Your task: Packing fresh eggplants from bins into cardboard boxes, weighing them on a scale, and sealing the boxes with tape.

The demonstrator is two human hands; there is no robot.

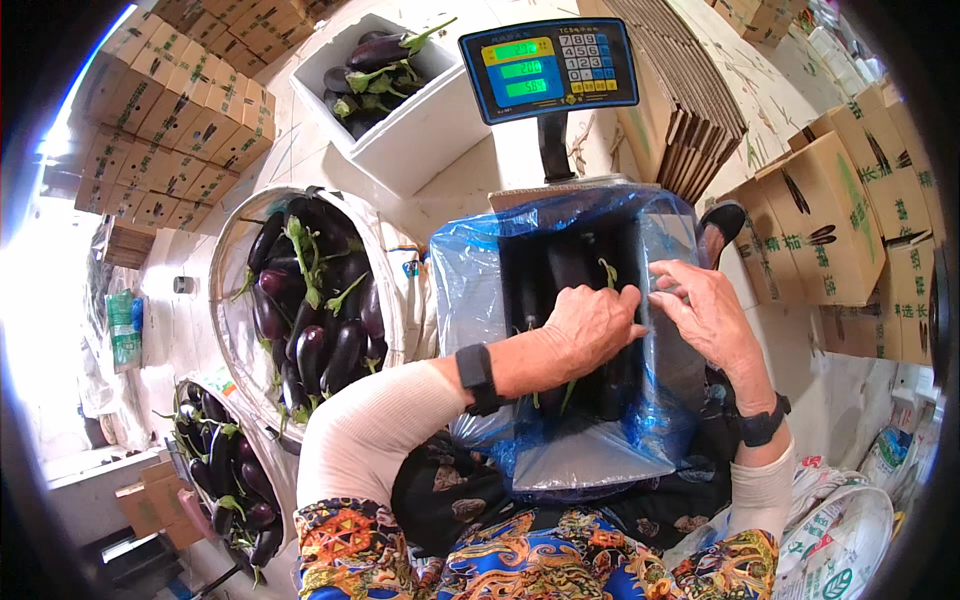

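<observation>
A carton lined with thin blue plastic film (472, 277) stands before me, its flaps folded outward under the film. Inside lie several dark purple eggplants (566, 259), deep in shadow. My left hand (596, 322) is over them with its fingers curled, beside a green eggplant stem (609, 274); whether it grips anything is hidden. At the carton's right side, my right hand (705, 311) has its fingers apart, the tips close to the film-covered flap. I cannot tell whether they touch it.
Behind the carton rises a digital scale display (551, 71). A white foam box (420, 127) of eggplants stands beyond. Two eggplant-filled baskets, a nearer one (225, 262) and another (281, 480), sit left. Flattened cardboard (690, 112) and printed cartons (817, 217) stand right; stacked cartons (180, 112) rise far left.
</observation>
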